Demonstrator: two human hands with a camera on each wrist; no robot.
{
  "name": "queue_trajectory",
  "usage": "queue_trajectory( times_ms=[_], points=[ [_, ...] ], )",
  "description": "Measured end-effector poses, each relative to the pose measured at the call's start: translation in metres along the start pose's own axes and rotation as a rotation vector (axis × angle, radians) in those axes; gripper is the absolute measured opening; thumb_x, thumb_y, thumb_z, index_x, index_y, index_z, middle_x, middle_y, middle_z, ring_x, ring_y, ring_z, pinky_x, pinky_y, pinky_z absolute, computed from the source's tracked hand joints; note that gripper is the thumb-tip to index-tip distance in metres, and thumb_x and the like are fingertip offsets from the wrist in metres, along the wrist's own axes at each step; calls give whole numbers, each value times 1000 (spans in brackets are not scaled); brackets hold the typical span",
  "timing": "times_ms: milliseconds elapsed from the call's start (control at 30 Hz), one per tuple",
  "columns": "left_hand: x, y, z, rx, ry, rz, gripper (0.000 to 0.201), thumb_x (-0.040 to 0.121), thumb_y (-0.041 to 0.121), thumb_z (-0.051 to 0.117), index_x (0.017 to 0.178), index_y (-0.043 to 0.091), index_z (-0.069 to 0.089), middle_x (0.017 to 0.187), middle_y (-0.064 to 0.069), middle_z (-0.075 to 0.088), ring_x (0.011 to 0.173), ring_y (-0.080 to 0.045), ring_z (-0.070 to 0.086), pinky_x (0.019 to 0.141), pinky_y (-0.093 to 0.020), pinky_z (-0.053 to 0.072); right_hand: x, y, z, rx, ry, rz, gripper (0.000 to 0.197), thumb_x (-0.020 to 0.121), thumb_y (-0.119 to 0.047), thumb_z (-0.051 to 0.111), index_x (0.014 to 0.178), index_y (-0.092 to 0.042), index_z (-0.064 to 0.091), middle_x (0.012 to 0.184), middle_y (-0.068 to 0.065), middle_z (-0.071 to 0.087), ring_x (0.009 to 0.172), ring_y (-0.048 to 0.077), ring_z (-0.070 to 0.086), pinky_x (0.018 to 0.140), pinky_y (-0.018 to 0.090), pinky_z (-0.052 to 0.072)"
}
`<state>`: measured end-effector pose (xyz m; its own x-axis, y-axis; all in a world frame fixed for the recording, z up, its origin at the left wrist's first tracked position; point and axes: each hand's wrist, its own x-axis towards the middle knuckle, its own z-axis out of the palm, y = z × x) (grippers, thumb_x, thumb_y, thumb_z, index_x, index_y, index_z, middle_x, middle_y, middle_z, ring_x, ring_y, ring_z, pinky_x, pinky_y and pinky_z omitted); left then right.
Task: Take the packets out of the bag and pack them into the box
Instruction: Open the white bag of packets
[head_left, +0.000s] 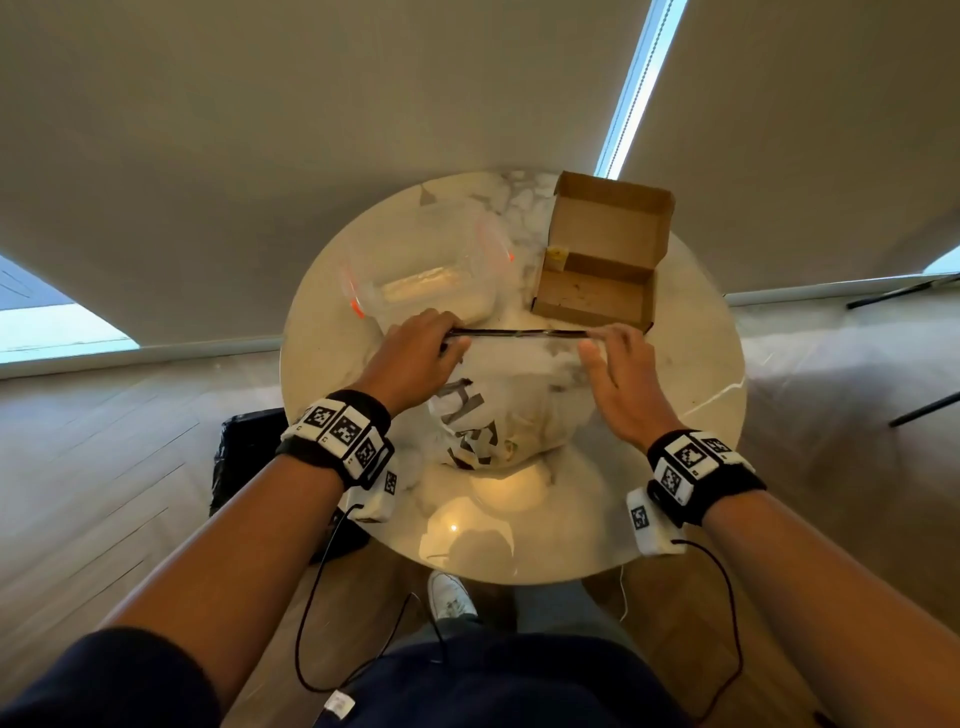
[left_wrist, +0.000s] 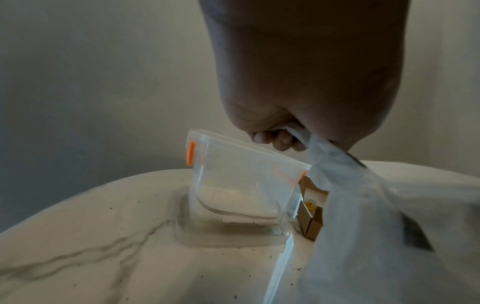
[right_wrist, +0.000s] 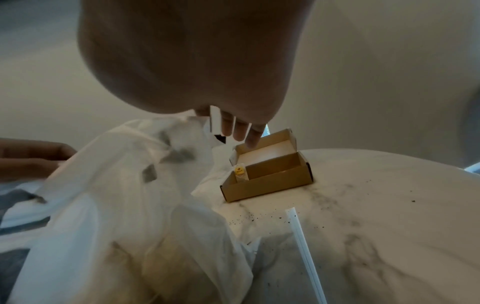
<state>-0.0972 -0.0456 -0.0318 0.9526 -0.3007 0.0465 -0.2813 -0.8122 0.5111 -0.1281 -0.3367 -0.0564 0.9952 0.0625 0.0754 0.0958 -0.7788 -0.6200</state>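
I see the round marble counter (head_left: 691, 374) filling the middle of the head view, with dark crumbs scattered over its surface in both wrist views. The white plastic bag (head_left: 498, 410) sits on it toward the near edge, between my two wrists, with grey lettering on its side and pale brownish shapes showing faintly through the plastic; I cannot tell from here how many packets are inside. Its mouth is pulled into a taut dark line running between my hands.

Toward the far right edge stands the open cardboard box (head_left: 597, 291), lid flap tipped back. One small packet with a yellow label (right_wrist: 240, 172) stands upright in the box's left end. To the left of the box, near the far left edge, is a clear plastic container (head_left: 426, 265) with orange clips; something pale lies in its bottom.

My left hand (head_left: 421, 353) is curled into a fist around the left end of the bag's rim; the left wrist view shows the plastic gripped between thumb and bent fingers. My right hand (head_left: 618, 369) pinches the right end of the rim between thumb and forefinger, while its other fingers (right_wrist: 240, 131) hang straight and loose, pointing down toward the box.
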Motion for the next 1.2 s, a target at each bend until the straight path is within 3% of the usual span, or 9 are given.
queue_trajectory(
  times_ms=[100,167,233,333,400,600,833,933,1200],
  points=[
    [-3,-3,-6,47,57,34,18,101,36,49,106,24,61,91,8,53,85,-16,50,78,-40,42,12,-3,-5,112,50,117,56,102,-51,37,139,-9,44,132,11,50,122,25,46,105,33,35],
    [-4,-7,-7,112,66,25,20,101,38,48,108,24,61,95,7,55,90,-17,50,82,-40,40,18,-9,-11,271,22,206,47,104,-40,45,141,-12,40,116,2,59,105,16,56,89,28,44],
    [-4,-8,-7,154,52,-9,20,101,37,48,109,24,61,100,4,57,95,-20,51,85,-41,39,25,-11,-14,364,8,215,38,103,-31,52,136,-15,45,94,-5,64,85,8,58,74,22,45],
    [-3,-2,-4,172,45,-48,19,101,36,49,111,23,60,103,3,59,98,-21,51,89,-40,35,34,-10,-15,397,16,127,23,99,-24,59,120,-16,56,82,-5,64,70,-1,55,68,16,44],
    [-1,6,-1,178,33,-58,20,101,36,49,113,23,59,104,3,59,99,-20,50,91,-39,33,37,-11,-18,407,-12,82,22,98,-22,62,119,-16,58,84,-5,65,71,-2,57,69,11,45],
    [16,42,16,162,-34,-25,24,101,46,46,112,28,58,104,7,60,101,-17,51,94,-39,34,41,-9,-30,459,-73,22,19,94,-20,69,112,-16,65,87,1,69,76,6,62,75,19,50],
    [41,91,34,169,-23,75,21,101,43,46,110,31,60,105,9,61,103,-16,53,93,-37,34,45,-3,-41,406,-131,-47,14,96,-18,65,109,-18,70,98,-9,71,91,0,65,80,13,48],
    [48,99,39,150,0,77,21,103,38,46,112,27,60,104,5,61,101,-18,56,90,-38,36,48,3,-46,357,-125,-67,13,97,-20,62,107,-19,71,98,-9,71,88,-6,61,73,6,42],
    [54,106,44,58,91,90,19,100,39,52,112,29,63,103,10,64,94,-10,57,85,-32,39,50,10,-52,339,-125,-119,6,96,-23,65,97,-18,69,93,-4,70,85,4,60,69,7,39]
  ],
)
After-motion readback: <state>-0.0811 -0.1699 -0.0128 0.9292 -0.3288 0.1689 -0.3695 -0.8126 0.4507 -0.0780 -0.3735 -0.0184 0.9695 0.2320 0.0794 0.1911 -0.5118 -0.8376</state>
